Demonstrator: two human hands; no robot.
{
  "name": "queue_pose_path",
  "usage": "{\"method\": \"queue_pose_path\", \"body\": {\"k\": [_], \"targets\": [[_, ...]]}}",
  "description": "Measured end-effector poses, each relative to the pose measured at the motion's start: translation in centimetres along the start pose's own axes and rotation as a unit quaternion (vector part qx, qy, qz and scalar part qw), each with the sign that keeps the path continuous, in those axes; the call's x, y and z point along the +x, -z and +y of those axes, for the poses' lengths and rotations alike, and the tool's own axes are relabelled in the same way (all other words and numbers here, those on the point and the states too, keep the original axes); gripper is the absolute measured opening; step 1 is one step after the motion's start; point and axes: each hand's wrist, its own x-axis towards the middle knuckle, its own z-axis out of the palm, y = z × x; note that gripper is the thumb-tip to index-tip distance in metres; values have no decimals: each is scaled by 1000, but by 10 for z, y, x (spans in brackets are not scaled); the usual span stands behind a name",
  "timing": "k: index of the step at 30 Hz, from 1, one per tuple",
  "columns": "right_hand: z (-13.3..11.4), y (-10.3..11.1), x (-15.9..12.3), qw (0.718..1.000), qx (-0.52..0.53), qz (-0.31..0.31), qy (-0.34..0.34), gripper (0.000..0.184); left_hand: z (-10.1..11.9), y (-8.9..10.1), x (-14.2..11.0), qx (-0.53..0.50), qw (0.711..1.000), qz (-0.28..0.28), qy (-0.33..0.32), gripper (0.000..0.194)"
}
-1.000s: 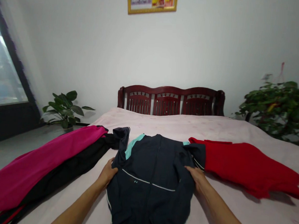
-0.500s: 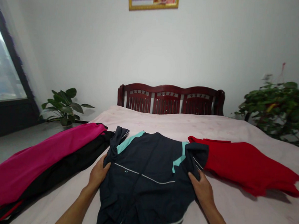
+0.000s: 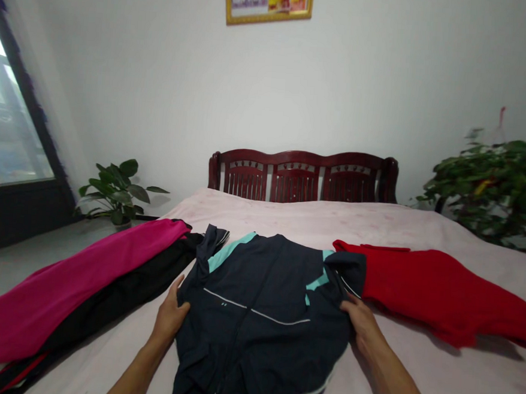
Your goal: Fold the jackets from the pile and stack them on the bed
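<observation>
Our jacket (image 3: 265,335) lies spread on the bed (image 3: 378,223), between the pink garment (image 3: 90,275) and the red garment (image 3: 431,293). Our right hand (image 3: 362,321) has its fingers closed on one side edge; our left hand (image 3: 170,313) touches the other, but we cannot tell if its fingers grip.

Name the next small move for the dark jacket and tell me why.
I'd probably ease the right hand gently outward, smoothing that side of the dark jacket: the hand is already at its edge, and the turquoise stripe beside it looks bent by folds in the cloth.
</observation>
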Motion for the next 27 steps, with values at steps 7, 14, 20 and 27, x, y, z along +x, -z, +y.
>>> {"method": "queue_pose_path", "body": {"k": [7,14,20,27], "targets": [[-59,-78,-62,939,-151,-158,266,68,11,6,3,-137,987,-37,70,82],[-41,-92,-79,788,-329,-421,305,34,6,22,-38,-279,938,-71,191,52],[-18,-71,35,885,-430,-21,177,64,12,27,-95,-296,911,-96,272,26],[-21,-110,47,760,-558,-103,316,45,48,17,-110,-322,904,-96,264,21]]}}
